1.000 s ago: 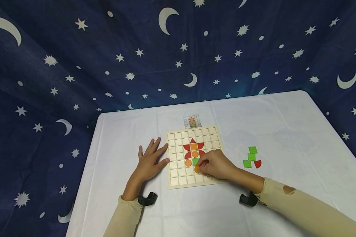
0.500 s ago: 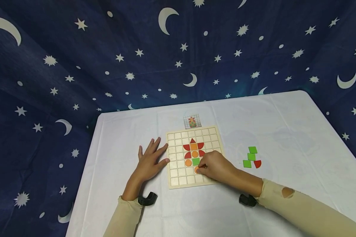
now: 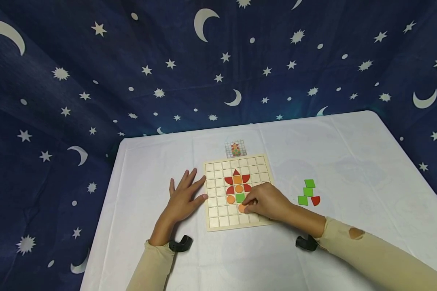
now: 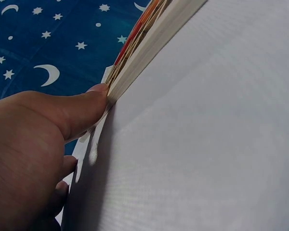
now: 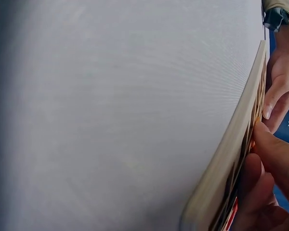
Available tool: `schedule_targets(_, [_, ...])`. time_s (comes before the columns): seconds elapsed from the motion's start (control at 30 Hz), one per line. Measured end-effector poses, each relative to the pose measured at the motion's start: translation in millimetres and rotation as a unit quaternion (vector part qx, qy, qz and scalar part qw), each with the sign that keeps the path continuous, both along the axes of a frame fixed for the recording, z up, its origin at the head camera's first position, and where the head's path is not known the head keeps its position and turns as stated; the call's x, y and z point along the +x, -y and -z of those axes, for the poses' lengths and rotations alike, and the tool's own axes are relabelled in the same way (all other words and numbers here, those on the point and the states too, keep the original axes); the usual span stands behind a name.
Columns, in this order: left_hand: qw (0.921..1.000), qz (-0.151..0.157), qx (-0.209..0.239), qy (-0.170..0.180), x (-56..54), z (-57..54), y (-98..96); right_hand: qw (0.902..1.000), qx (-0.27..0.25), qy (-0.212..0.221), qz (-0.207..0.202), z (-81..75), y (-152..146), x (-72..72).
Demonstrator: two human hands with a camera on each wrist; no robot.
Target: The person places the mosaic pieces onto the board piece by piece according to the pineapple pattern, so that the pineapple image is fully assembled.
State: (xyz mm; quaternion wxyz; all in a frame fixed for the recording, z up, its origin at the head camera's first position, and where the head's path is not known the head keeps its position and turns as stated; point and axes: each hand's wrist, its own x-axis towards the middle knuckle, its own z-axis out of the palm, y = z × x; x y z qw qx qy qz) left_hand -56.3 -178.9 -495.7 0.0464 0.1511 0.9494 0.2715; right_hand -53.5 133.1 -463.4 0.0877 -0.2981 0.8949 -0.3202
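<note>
A wooden grid board [image 3: 214, 222] lies on the table, bearing a figure of coloured tiles: a red triangle [image 3: 236, 173], an orange square [image 3: 237, 180], red quarter-circles [image 3: 228, 180], a green square [image 3: 240, 197] and orange discs. My right hand [image 3: 271, 202] has its thumb and fingertips bent together at the right edge of an orange disc [image 3: 241, 208] below the green square. This disc lies flat in its cell, partly covered. With fingers spread, my left hand [image 3: 183, 200] rests on the table, its thumb and index tips touching the board's left edge; the thumb [image 4: 86, 108] shows there in the left wrist view.
Right of the board lie several loose tiles: green squares [image 3: 308, 192] and a red quarter-circle [image 3: 315, 201]. A small pattern card [image 3: 235, 148] with a printed grid figure sits behind the board. White cloth [image 3: 149, 161] covers the table; a dark starry curtain [image 3: 189, 72] hangs behind.
The orange disc under my right fingers has gone from slightly tilted to flat in its cell. My right fingertips have shifted a little toward its right edge. My left hand has stayed put.
</note>
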Motion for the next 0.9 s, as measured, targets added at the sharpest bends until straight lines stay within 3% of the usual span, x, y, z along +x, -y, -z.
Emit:
schedule_targets(0.37, [1.0, -0.001, -0.001, -0.004, -0.1, -0.8, -0.5, 0.9997, 0.01, -0.023, 0.004, 1.1, 2, 0.9])
schedule_targets(0.53, [1.0, 0.0, -0.002, -0.004, -0.7, -0.1, 0.1, 0.9997, 0.007, -0.008, 0.024, -1.3, -3, -1.4])
schedule_targets(0.73, [1.0, 0.0, 0.0, -0.008, -1.1, 0.2, 0.0, 0.9982, -0.029, 0.017, 0.05, -14.1, -28, -13.0])
schedule_targets(0.9, [1.0, -0.001, 0.0, -0.004, -0.7, 1.3, 0.8, 0.9979, -0.015, -0.014, 0.062, -27.6, -61, -27.2])
